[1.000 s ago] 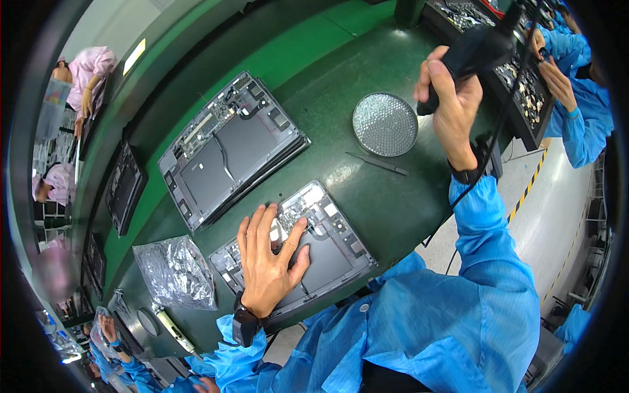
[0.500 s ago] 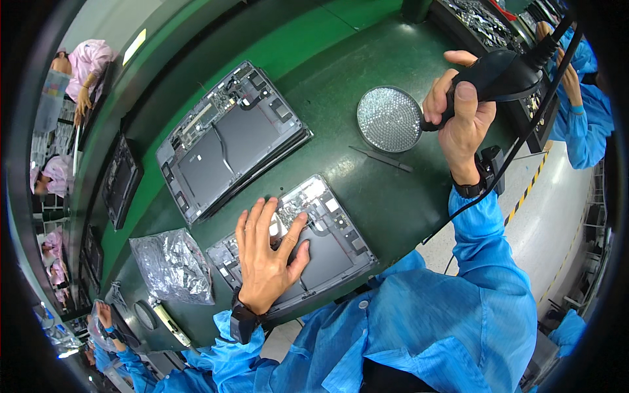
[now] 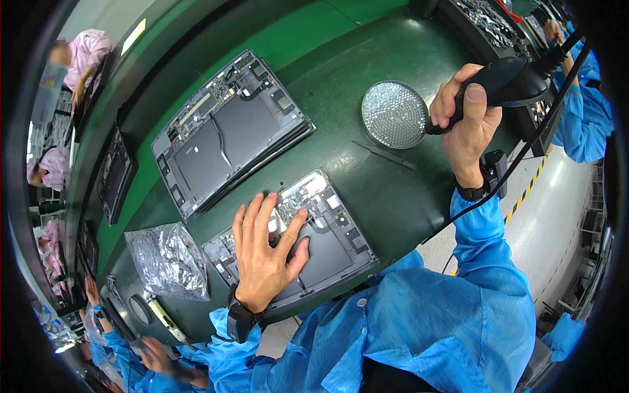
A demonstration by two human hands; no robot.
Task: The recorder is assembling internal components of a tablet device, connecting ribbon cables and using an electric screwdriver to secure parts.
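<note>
My left hand (image 3: 264, 252) lies flat, fingers spread, on an opened laptop base (image 3: 327, 239) at the near edge of the green bench. My right hand (image 3: 466, 121) is raised to the right and grips a black electric screwdriver (image 3: 508, 82) with a cable running off its top. The screwdriver's tip hangs close to a round silver dish (image 3: 394, 114). A second opened laptop base (image 3: 226, 131) lies farther back on the bench, apart from both hands.
A thin dark tool (image 3: 383, 154) lies by the dish. A crumpled clear bag (image 3: 167, 259) sits left of my laptop. Another person's hands (image 3: 157, 360) work at the lower left, and a blue-sleeved person (image 3: 580, 98) at the right by a parts tray (image 3: 488, 19).
My right hand has come down and toward the round dish with the screwdriver. My left hand has stayed flat on the near laptop base.
</note>
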